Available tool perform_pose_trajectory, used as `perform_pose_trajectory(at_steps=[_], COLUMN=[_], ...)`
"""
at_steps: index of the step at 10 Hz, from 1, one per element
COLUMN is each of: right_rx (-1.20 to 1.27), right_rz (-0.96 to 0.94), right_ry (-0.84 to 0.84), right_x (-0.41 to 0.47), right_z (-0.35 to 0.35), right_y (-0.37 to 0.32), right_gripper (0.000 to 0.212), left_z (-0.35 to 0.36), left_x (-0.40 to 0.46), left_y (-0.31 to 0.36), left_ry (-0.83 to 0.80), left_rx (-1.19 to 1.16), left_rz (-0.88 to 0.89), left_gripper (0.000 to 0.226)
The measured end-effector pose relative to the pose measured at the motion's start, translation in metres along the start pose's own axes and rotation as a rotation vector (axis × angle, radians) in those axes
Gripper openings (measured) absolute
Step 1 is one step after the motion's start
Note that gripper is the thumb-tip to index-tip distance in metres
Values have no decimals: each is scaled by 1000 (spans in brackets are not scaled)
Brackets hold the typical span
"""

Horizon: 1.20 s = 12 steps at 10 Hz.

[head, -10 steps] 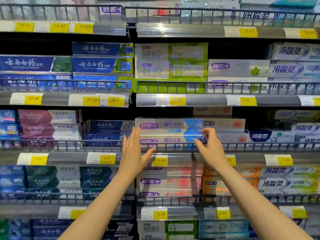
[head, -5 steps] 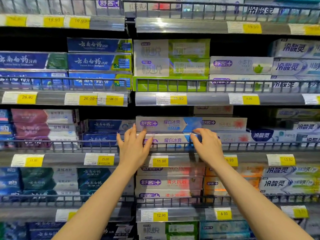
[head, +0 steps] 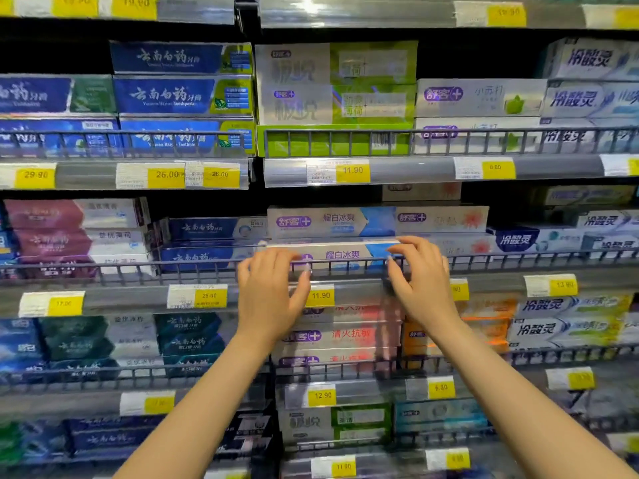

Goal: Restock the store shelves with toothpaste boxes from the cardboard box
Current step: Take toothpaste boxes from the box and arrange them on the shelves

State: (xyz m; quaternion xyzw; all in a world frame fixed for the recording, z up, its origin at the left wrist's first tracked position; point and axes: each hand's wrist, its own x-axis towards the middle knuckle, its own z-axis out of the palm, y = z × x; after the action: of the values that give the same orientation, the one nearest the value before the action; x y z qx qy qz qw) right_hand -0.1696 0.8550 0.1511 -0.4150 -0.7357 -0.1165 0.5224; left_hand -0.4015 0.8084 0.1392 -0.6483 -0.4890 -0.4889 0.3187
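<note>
Both hands have closed in on the white-and-blue toothpaste box (head: 342,254) since a second ago, when they hung open to either side of it. Now my left hand (head: 268,299) lies over the box's left end, fingers fairly straight and draped over the wire rail (head: 518,262), thumb out along the shelf edge. My right hand (head: 420,274) has its fingers curled round the right end, pinching it. That box sits on the middle shelf just behind the rail, under a matching box (head: 332,221), above the 11.90 price tag (head: 321,295). I judge I am seating it flush in its row, so this placement looks nearly finished. I cannot see the cardboard box from this view.
</note>
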Motion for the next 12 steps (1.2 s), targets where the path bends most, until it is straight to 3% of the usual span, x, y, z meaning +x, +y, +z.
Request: perform_pose_trajectory(at_steps=[1,2,3,5,7,8,9,10,12], right_rx=[-44,-89,-63,-39,-3,-11,74,89,291], right_rz=[-110,-112,39,273,446,447,485,616,753], right_ry=[-49,-231,-464,-823,-1143,-1388,-1520,-1590,-1658], right_x=[-36,-100,-170,-286,-389,-442,-487,-551,-651], right_z=[-9,-16,-20,-26,-23,-16,-2,29,92], right_y=[0,15,39,96,149,180,201,228,250], right_gripper=[33,28,24,19,32,43,74,67,23], left_z=[2,21,41,73,92,90,95,96,150], left_x=[-24,-73,-133,-244,-356,-432,-488,-569,-660], left_y=[22,39,56,101,145,171,178,184,186], left_ry=[-129,-420,-708,-1068,-1215,-1243,-1379,-1508,-1587], left_rx=[-112,-243,-344,-337,-272,-275,-276,-222,-174], left_rz=[117,184,132,-82,-378,-858,-844,-957,-923], left_gripper=[27,27,23,24,21,7,31,49,49])
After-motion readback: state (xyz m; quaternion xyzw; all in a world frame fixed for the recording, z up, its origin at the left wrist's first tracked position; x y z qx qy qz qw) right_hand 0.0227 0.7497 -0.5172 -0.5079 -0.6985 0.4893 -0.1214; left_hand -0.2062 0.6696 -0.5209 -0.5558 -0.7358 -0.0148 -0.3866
